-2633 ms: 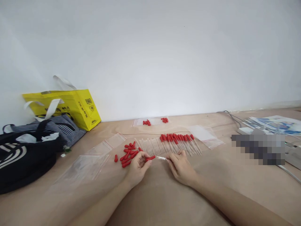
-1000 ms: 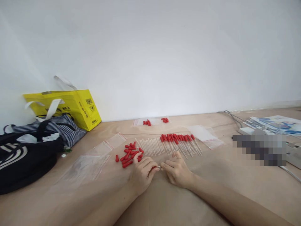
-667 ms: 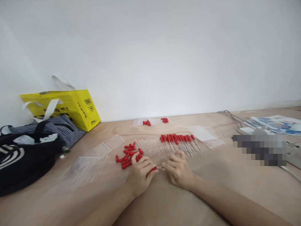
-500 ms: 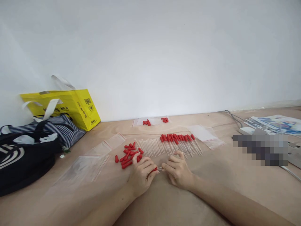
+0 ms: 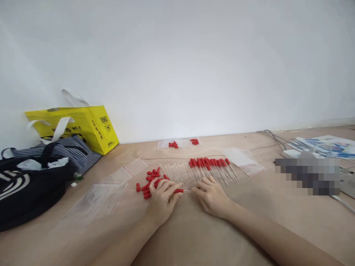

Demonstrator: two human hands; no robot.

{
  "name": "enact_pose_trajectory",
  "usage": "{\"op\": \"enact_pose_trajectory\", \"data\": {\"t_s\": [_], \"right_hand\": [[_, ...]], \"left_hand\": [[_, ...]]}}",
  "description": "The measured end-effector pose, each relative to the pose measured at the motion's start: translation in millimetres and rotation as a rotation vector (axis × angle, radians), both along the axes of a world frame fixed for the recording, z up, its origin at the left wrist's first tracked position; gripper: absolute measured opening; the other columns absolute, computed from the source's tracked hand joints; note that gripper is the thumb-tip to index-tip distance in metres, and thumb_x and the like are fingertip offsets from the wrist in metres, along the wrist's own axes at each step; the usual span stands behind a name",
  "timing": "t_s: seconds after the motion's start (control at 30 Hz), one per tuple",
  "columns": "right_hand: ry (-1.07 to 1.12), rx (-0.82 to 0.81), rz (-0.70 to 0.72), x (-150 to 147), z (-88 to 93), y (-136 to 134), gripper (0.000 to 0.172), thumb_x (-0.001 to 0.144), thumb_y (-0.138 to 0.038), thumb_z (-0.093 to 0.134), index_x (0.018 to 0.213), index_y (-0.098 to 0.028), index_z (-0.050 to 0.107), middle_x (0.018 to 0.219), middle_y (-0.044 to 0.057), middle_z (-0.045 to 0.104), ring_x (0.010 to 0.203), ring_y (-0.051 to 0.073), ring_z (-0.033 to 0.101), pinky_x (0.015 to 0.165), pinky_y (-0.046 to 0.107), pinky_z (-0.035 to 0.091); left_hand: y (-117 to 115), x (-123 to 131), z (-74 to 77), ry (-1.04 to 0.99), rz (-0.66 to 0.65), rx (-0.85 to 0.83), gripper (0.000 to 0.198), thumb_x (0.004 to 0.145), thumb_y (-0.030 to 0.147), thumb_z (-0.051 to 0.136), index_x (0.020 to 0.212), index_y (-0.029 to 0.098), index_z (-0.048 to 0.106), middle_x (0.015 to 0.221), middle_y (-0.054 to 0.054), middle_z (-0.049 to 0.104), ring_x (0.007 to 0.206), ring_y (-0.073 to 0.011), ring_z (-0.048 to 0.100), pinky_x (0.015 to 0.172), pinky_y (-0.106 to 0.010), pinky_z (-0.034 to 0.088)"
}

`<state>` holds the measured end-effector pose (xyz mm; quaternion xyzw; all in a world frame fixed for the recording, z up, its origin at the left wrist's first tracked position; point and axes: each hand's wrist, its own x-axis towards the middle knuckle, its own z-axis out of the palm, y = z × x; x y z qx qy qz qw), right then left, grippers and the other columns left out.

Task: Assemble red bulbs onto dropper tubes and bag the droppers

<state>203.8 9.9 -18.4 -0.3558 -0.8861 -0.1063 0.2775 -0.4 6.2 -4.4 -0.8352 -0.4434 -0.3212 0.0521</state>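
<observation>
Between the thumb and fingers of my left hand (image 5: pixel 162 201) is a red rubber dropper bulb (image 5: pixel 179 191). A clear dropper tube (image 5: pixel 187 191) runs from the bulb's open end to my right hand (image 5: pixel 212 195), whose fingertips pinch its other end. Just behind my left hand lies a pile of loose red bulbs (image 5: pixel 149 183), partly covered by the fingers. Beyond both hands is a row of bare clear tubes (image 5: pixel 177 173). To its right, several droppers with red bulbs fitted (image 5: pixel 208 162) lie side by side, bulbs toward the wall.
Clear zip bags lie at left (image 5: pixel 94 199) and right (image 5: pixel 244 160). By the wall, another bag (image 5: pixel 183 142) has red bulbs. At far left stand a yellow bag (image 5: pixel 94 125), a striped bag (image 5: pixel 83 151) and a black bag (image 5: pixel 33 195). Papers (image 5: pixel 327 146) and cables (image 5: pixel 273 136) are at right.
My left fingers have loosened and straightened, so more of the red bulb shows. Both hands and the joined bulb and tube have shifted slightly away from me.
</observation>
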Motion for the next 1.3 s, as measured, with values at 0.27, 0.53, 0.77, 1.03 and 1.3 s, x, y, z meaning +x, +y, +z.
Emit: {"op": "enact_pose_trajectory", "data": {"t_s": [0.27, 0.53, 0.77, 1.03, 1.3], "right_hand": [[0.235, -0.227, -0.631, -8, 2.8, 43, 0.029, 0.076, -0.014, 0.039, 0.100, -0.015, 0.055, 0.084, 0.008, 0.062, 0.081, 0.019, 0.051, 0.069, 0.029, 0.027], [0.165, -0.346, -0.786, -20, 6.1, 55, 0.016, 0.076, -0.021, 0.042, 0.083, -0.017, 0.056, 0.075, 0.007, 0.063, 0.079, 0.021, 0.055, 0.070, 0.032, 0.023], [0.174, -0.312, -0.677, -21, 11.0, 50, 0.020, 0.078, -0.025, 0.042, 0.076, -0.018, 0.060, 0.081, 0.006, 0.064, 0.084, 0.020, 0.053, 0.072, 0.033, 0.023], [0.031, -0.391, -0.743, -37, 20.0, 52, 0.027, 0.076, -0.032, 0.045, 0.080, -0.011, 0.063, 0.086, 0.014, 0.064, 0.086, 0.025, 0.053, 0.075, 0.037, 0.023], [0.026, -0.448, -0.771, -41, 20.2, 57, 0.025, 0.074, -0.029, 0.046, 0.073, -0.011, 0.064, 0.079, 0.016, 0.065, 0.080, 0.026, 0.056, 0.072, 0.038, 0.024]], "left_hand": [[9, -11, -4.3, 0.022, 0.276, 0.060, 0.028, 0.075, 0.030, 0.053, 0.102, 0.024, 0.051, 0.100, -0.007, 0.060, 0.097, -0.0264, 0.048, 0.088, -0.048, 0.020], [10, -16, -4.3, 0.063, 0.330, 0.006, 0.033, 0.068, 0.035, 0.059, 0.099, 0.024, 0.053, 0.101, -0.008, 0.058, 0.097, -0.0283, 0.048, 0.086, -0.051, 0.021], [14, -21, 2.9, 0.061, 0.410, -0.004, 0.024, 0.069, 0.042, 0.058, 0.083, 0.023, 0.058, 0.091, -0.006, 0.059, 0.090, -0.0273, 0.050, 0.082, -0.048, 0.025], [18, -26, 4.0, 0.143, 0.450, 0.005, 0.018, 0.068, 0.039, 0.059, 0.074, 0.022, 0.058, 0.086, -0.004, 0.060, 0.083, -0.0250, 0.050, 0.079, -0.046, 0.026], [16, -26, 6.2, 0.127, 0.465, -0.017, 0.010, 0.068, 0.031, 0.055, 0.072, 0.022, 0.055, 0.082, -0.003, 0.061, 0.083, -0.0245, 0.051, 0.077, -0.044, 0.026]]}}
